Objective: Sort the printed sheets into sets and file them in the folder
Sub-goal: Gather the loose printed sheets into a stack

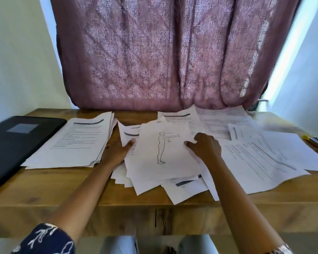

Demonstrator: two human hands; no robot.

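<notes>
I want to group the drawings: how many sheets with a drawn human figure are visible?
1: the figure sheet tops the middle pile, between the left hand and the right hand. More may lie hidden underneath.

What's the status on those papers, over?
Right hand pinches figure sheet atop middle pile; left hand tucked under its edge. Folder shut, far left. Nothing blocking.
</notes>
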